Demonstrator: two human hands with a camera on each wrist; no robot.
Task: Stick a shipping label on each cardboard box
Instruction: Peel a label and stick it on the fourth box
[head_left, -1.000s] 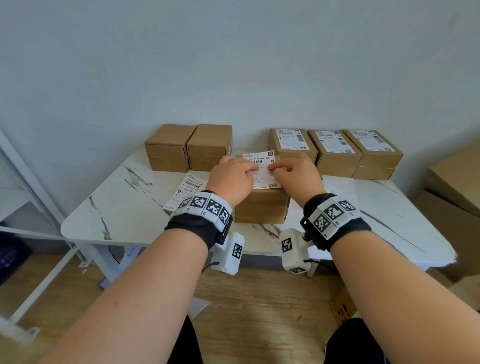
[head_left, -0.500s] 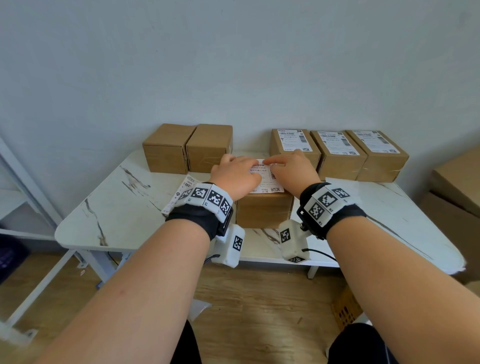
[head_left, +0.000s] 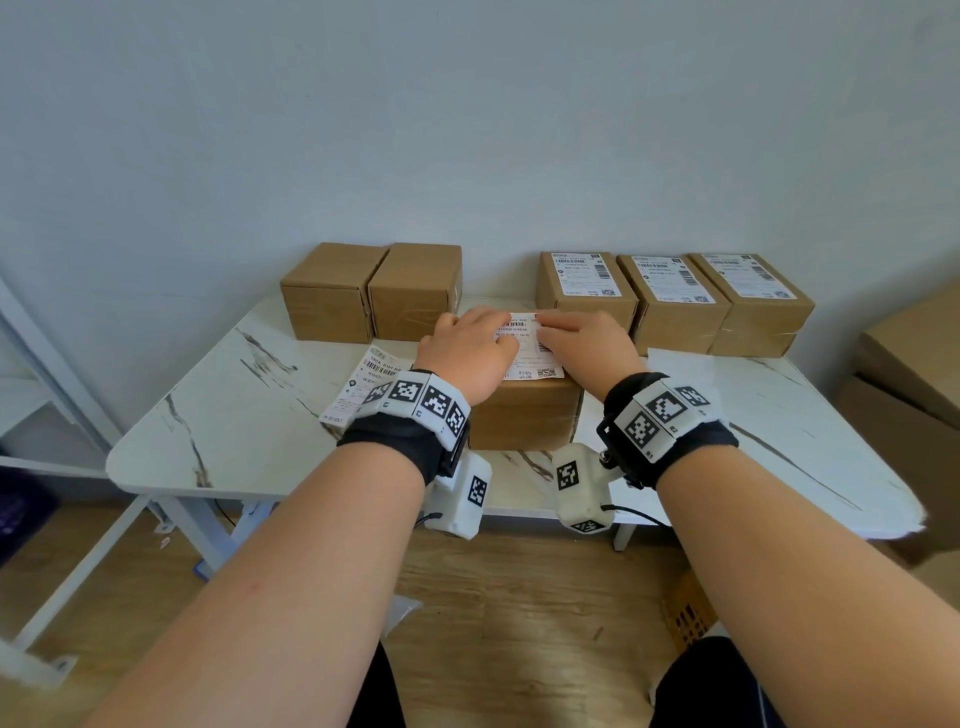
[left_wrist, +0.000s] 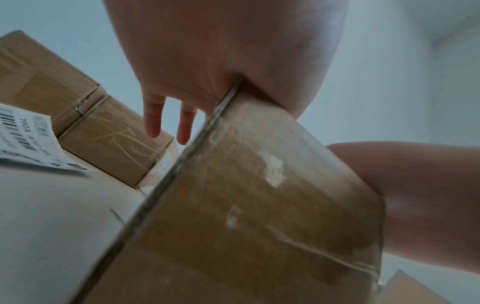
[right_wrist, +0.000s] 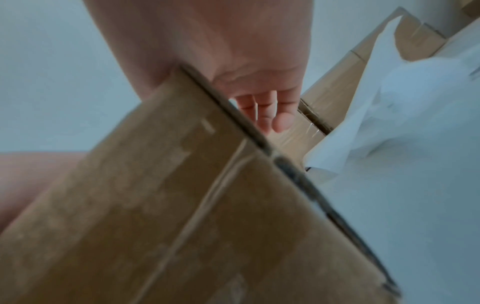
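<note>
A cardboard box (head_left: 524, 415) stands near the front of the white marble table (head_left: 234, 395), with a white shipping label (head_left: 524, 348) lying flat on its top. My left hand (head_left: 470, 353) lies flat on the label's left part, and my right hand (head_left: 582, 343) on its right, fingers straight. In the left wrist view the palm rests on the box (left_wrist: 259, 205) edge, two fingers (left_wrist: 153, 119) hanging past it. The right wrist view shows the same box (right_wrist: 182, 205) under the palm, with the fingers (right_wrist: 267, 113) reaching beyond.
Two plain boxes (head_left: 374, 296) stand at the back left; three labelled boxes (head_left: 670, 296) line the back right. A loose label sheet (head_left: 363, 384) lies left of my wrist and white backing paper (head_left: 680, 364) to the right. Larger cartons (head_left: 914, 374) stand beyond the table's right end.
The label, held up by pinching fingers a second ago, now lies flat on the box top. Both hands have flattened onto it and spread outward.
</note>
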